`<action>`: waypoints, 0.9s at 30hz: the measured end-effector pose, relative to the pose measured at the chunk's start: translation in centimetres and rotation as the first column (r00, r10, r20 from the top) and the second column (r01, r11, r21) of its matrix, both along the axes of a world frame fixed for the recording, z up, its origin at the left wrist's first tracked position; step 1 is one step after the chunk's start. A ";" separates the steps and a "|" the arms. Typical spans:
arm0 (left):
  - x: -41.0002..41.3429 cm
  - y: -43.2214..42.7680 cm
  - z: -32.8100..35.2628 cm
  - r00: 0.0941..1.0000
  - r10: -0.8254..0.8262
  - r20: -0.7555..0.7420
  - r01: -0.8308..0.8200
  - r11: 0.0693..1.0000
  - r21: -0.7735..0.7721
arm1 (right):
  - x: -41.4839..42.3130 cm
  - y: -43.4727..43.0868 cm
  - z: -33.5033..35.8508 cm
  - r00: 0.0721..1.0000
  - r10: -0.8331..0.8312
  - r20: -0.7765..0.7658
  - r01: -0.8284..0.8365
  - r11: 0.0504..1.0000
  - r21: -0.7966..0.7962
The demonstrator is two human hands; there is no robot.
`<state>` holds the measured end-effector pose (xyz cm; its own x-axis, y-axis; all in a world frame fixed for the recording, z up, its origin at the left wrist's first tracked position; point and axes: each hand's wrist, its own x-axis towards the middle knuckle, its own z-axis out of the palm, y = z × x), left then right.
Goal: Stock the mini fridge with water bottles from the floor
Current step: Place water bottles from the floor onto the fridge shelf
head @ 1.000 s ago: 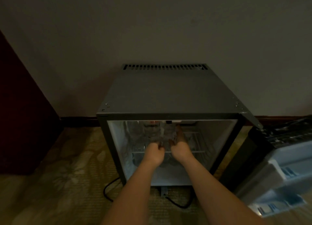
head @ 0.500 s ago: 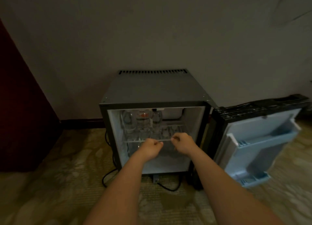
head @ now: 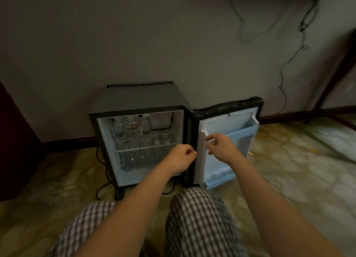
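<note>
Red label (head: pixel 133 125) unreadable on clear plastic water bottles (head: pixel 117 128) in black mini fridge (head: pixel 138 100) beyond; left hand (head: pixel 181 158) fisted empty, right hand (head: pixel 221 147) loosely curled.

Dim room, grey wall (head: pixel 134 35), patterned carpet (head: pixel 289 170), dangling cable (head: pixel 289 62)

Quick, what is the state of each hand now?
Left hand: closed, fingers curled, holding nothing.
Right hand: open, fingers loosely curled, holding nothing.
</note>
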<state>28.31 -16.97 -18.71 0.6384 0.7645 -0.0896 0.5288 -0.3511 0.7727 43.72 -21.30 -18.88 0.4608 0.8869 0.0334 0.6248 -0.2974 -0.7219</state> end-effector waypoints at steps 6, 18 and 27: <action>5.5 -11.3 -1.3 0.967 -0.240 -0.090 0.246 0.968 0.055 | 4.2 -13.8 -2.1 0.992 -0.109 0.065 0.113 0.992 -0.056; 12.0 -29.4 -11.8 0.810 -0.542 -0.224 0.501 0.838 -0.215 | 6.6 -37.4 -13.4 0.932 -0.340 0.122 0.358 0.818 -0.451; 11.0 -34.5 -17.4 0.605 -0.702 -0.376 0.586 0.712 -0.387 | 3.6 -46.8 -22.1 0.903 -0.389 0.185 0.391 0.560 -0.730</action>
<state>39.35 -51.50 -36.11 0.7854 0.0947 -0.6117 0.5312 -0.6105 0.5875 47.36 -68.07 -40.97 0.7684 0.3424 -0.5407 0.3177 -0.9375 -0.1423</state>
